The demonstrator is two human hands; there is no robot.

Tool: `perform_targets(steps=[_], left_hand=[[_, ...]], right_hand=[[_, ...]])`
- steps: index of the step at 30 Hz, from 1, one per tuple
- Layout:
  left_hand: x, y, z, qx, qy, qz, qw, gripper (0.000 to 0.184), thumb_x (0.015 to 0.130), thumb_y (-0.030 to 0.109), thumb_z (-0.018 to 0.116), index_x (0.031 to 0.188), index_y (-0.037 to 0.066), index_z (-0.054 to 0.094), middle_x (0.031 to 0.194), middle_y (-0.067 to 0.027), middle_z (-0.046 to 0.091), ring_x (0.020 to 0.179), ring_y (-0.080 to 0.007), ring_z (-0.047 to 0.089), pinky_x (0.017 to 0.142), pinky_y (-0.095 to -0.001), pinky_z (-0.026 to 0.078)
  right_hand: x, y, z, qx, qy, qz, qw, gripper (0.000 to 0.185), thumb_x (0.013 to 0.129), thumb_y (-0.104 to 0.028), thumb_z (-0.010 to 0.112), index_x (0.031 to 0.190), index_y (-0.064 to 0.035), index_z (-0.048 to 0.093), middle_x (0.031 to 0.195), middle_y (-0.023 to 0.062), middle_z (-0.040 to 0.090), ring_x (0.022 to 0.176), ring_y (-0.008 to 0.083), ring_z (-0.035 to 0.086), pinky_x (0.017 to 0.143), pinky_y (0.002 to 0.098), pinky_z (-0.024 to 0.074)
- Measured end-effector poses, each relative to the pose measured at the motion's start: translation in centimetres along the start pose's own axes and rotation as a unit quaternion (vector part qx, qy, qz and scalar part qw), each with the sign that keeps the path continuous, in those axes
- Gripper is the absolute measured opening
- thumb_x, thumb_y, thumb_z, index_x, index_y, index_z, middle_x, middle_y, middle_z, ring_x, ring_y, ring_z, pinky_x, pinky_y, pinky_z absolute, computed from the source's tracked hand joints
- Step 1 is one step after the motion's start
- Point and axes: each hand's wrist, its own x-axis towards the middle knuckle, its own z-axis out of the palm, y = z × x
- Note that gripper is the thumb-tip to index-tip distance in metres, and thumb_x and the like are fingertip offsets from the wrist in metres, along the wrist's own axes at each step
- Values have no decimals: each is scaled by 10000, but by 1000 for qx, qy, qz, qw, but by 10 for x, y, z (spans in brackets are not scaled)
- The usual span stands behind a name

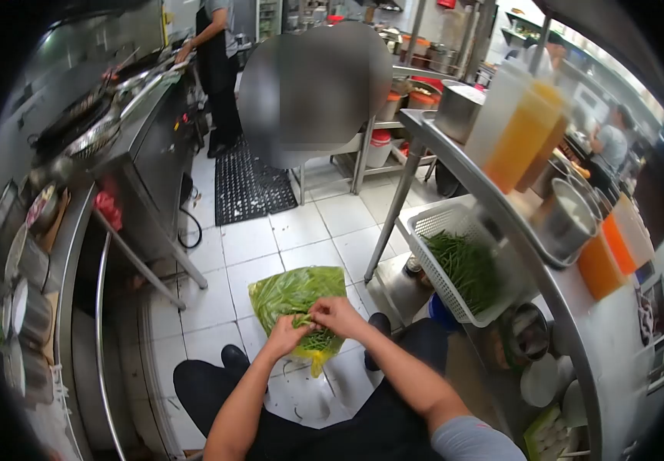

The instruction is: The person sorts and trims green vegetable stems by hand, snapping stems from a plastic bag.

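Grey sleeve (474, 442), bag tail (317, 364) toward apron (332, 446)

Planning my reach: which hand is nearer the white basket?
Right: the right hand is at the plastic bag, left of the white basket; the left hand is farther left.

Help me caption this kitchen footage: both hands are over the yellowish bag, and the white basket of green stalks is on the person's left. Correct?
Not quite: the white basket of green stalks is on the person's right, as the head view shows. The left hand and right hand are over the yellowish bag.
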Motion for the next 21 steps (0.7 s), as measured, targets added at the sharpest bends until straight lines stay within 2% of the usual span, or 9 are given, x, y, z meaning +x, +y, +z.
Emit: perform_targets(steps=[2,3,4,7,8,13,15,18,21], left_hand=[[-1,0,-9,40,-4,-2,999,238,839,176,683,1005,5,688,874,-97,708,791,-166,637,744,-322,497],[-5,11,-11,113,7,0,994,240,829,176,674,986,-4,683,850,-126,699,775,-201,642,734,-336,497],[-6,18,-11,183,18,4,983,242,819,177,665,968,-13,678,825,-154,691,758,-237,647,725,-349,497],[-7,14,-14,208,-22,-9,978,250,814,175,648,953,-31,667,791,-184,675,713,-289,632,694,-370,492],[-8,13,-11,193,10,28,981,228,822,166,637,932,-32,667,764,-166,677,676,-246,617,667,-370,483],[-1,-7,-19,81,45,27,995,212,836,167,631,914,-27,668,731,-128,670,676,-152,587,642,-348,472],[-4,-6,-24,123,58,38,990,210,836,163,631,913,-29,669,720,-126,660,665,-159,585,640,-346,471],[-14,24,-27,172,40,-1,984,208,836,164,632,901,-29,672,732,-143,666,667,-196,604,647,-361,473],[-13,13,-29,213,29,9,977,224,844,177,631,925,-28,670,744,-168,671,677,-241,623,663,-378,483]], right_hand=[[0,0,-2,-53,-19,-41,998,143,815,-108,668,880,20,664,704,129,663,615,197,642,595,327,505],[-1,-3,-5,-56,-2,-40,998,143,815,-108,668,880,20,664,704,129,663,615,197,642,595,327,505],[-2,-9,-6,-105,-21,-71,992,154,799,-127,668,848,19,652,714,166,653,628,260,644,608,360,509],[0,-4,8,-190,-11,-101,977,185,775,-164,664,795,16,625,728,221,633,662,356,639,635,414,511],[1,0,15,-228,-1,-107,968,203,767,-183,658,773,15,609,732,240,621,683,390,632,648,435,509],[1,-5,27,-158,64,-62,983,192,778,-171,622,806,19,611,746,225,636,706,391,637,660,438,508],[-1,-10,23,-3,52,-54,997,173,758,-154,626,770,19,614,716,226,631,693,404,632,632,448,504],[1,2,17,-96,-35,-84,991,193,785,-169,631,823,20,634,709,193,632,636,311,630,606,386,489],[0,8,26,-138,-8,-145,980,193,786,-178,638,815,12,637,685,175,628,607,268,619,598,376,483]])
